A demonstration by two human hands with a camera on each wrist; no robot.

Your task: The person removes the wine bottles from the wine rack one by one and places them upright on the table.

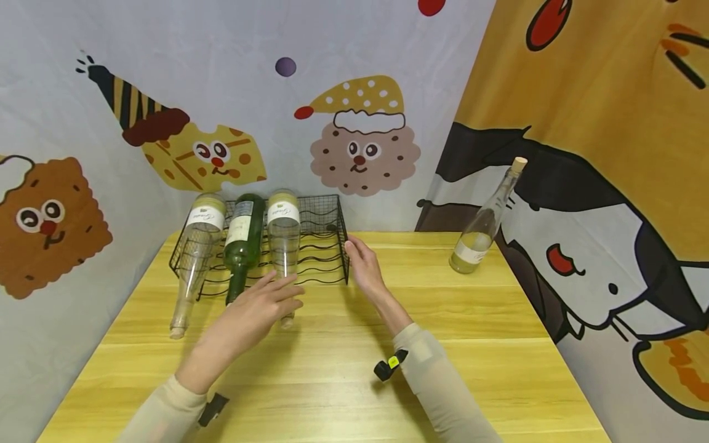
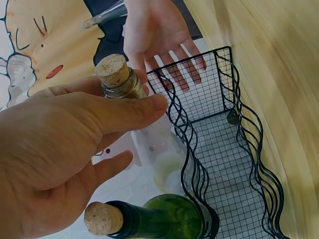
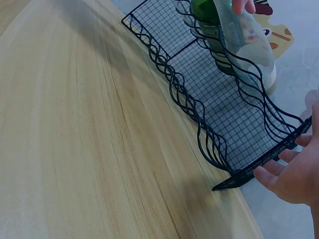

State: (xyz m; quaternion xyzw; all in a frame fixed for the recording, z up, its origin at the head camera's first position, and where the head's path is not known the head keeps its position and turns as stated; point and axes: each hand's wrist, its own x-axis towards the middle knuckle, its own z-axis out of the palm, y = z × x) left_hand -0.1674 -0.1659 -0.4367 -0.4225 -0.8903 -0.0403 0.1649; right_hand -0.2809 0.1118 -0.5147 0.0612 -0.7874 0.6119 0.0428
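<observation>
A black wire wine rack (image 1: 318,258) stands at the back of the table and carries several bottles. My left hand (image 1: 260,311) holds the neck of the rightmost clear glass bottle (image 1: 285,237), thumb on one side and fingers on the other. In the left wrist view its cork (image 2: 112,68) shows just above my thumb. A green bottle (image 1: 244,237) lies beside it, and another clear bottle (image 1: 199,240) lies at the left, its corked neck pointing forward. My right hand (image 1: 364,264) rests against the rack's right side with the fingers straight, as the right wrist view also shows.
A corked bottle (image 1: 477,243) with pale liquid stands upright at the table's back right. Behind the wooden table (image 1: 443,369) hangs a cartoon-printed cloth (image 1: 249,92). The rack's right part has wavy bars (image 1: 318,267) without bottles.
</observation>
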